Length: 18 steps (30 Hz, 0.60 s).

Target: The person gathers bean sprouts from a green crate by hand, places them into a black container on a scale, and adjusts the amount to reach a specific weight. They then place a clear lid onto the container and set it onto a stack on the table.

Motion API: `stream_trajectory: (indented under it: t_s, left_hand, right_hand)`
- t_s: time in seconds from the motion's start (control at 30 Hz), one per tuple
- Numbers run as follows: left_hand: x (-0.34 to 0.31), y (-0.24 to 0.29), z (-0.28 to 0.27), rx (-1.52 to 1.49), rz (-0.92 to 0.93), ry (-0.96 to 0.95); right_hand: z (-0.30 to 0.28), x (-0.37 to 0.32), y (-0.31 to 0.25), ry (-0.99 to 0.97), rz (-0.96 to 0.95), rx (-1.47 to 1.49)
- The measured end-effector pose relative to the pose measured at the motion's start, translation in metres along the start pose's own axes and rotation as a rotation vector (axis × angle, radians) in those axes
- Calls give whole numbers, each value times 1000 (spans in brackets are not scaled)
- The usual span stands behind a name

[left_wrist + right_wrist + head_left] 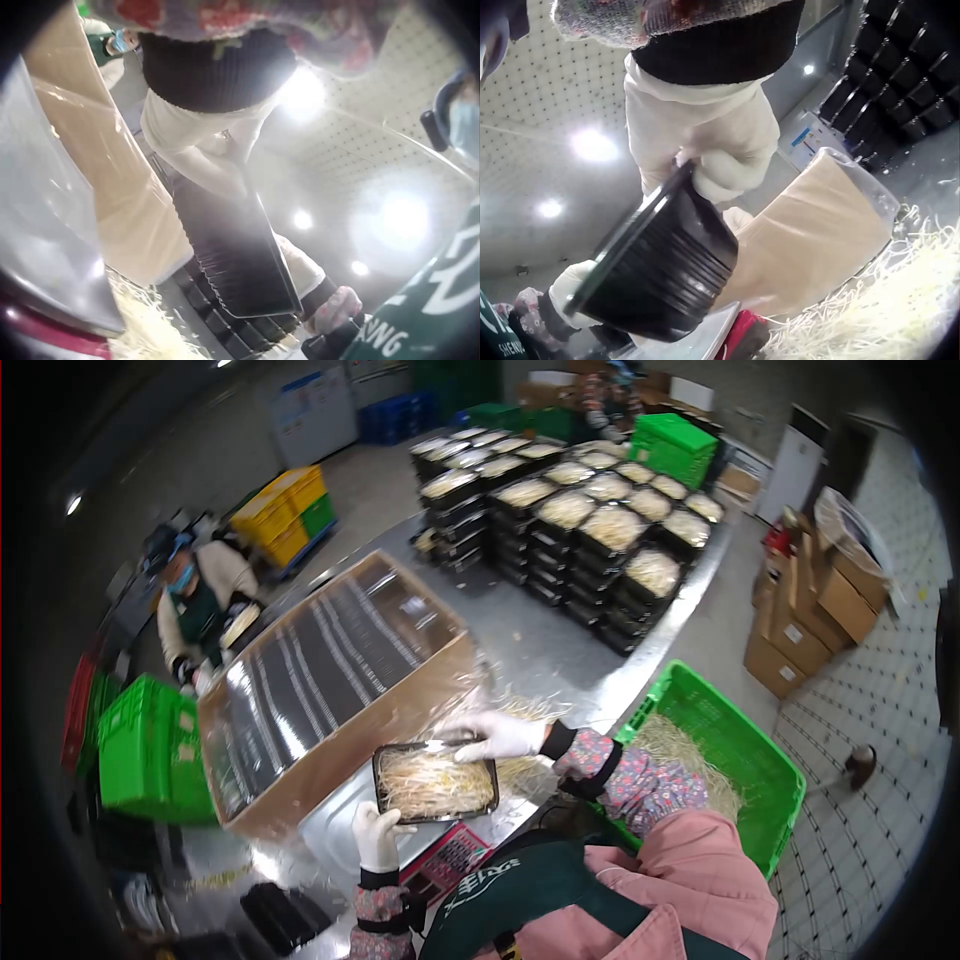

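Observation:
A black tray of pale sprouts (435, 782) is held above the scale's metal plate (335, 825) in the head view. My gloved left hand (378, 838) grips its near left corner, and my gloved right hand (492, 737) holds its far right edge. In the left wrist view the left hand (206, 146) pinches the rim of the black tray (236, 251). From the right wrist, the right hand (705, 135) has thumb and fingers around the rim of the tilted tray (664, 262). Loose sprouts (525, 770) lie on the table beside it.
A large carton of stacked black trays (320, 670) stands to the left. Filled trays (610, 525) are stacked at the back of the metal table (560, 660). A green crate (775, 790) with sprouts is at the right. Another person (200, 595) works at the left.

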<state>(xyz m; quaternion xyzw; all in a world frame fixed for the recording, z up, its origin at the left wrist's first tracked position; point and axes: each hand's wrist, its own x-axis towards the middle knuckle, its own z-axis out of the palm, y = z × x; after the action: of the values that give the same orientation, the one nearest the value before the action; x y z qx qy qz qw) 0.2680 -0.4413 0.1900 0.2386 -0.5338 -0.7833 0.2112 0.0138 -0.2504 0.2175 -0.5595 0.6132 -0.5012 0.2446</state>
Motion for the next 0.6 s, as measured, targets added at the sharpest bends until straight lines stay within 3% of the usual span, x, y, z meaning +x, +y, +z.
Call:
stream_trajectory:
  t_s: [0.03, 0.07, 0.17, 0.2, 0.23, 0.27, 0.33, 0.37, 0.4, 0.47, 0.53, 0.6]
  left_hand:
    - [6, 5, 25, -39, -11, -25]
    - [7, 13, 47, -75, -19, -40]
    - [19, 14, 83, -67, 51, -106]
    - [23, 16, 92, -49, 62, -115]
    - [27, 15, 94, -52, 64, -127]
    - [31, 13, 89, -44, 33, -156]
    - [39, 11, 85, -39, 5, -184]
    - [40, 9, 84, -32, 6, -150]
    - [41, 8, 84, -23, 5, -114]
    - [43, 5, 84, -16, 4, -70]
    - [44, 0, 77, 16, 33, -61]
    - [40, 3, 70, 14, 38, -36]
  right_hand:
    - [-14, -9, -13, -102, 193, 55]
    - [-31, -21, -27, -88, 256, 90]
    - [-76, -61, -34, 282, 422, 204]
    - [-95, -76, -20, 503, 320, 202]
    - [-117, -88, -28, 731, 377, 203]
    - [-144, -102, -17, 953, 310, 94]
    - [-207, -128, 23, 1412, 42, -137]
    - [-237, -141, 16, 1472, 75, -155]
    - [-261, -139, 14, 1630, 32, 16]
    - [-314, -147, 35, 1794, 68, 141]
    - [-353, -167, 80, 1722, 334, 80]
    - [-357, -160, 82, 1778, 379, 56]
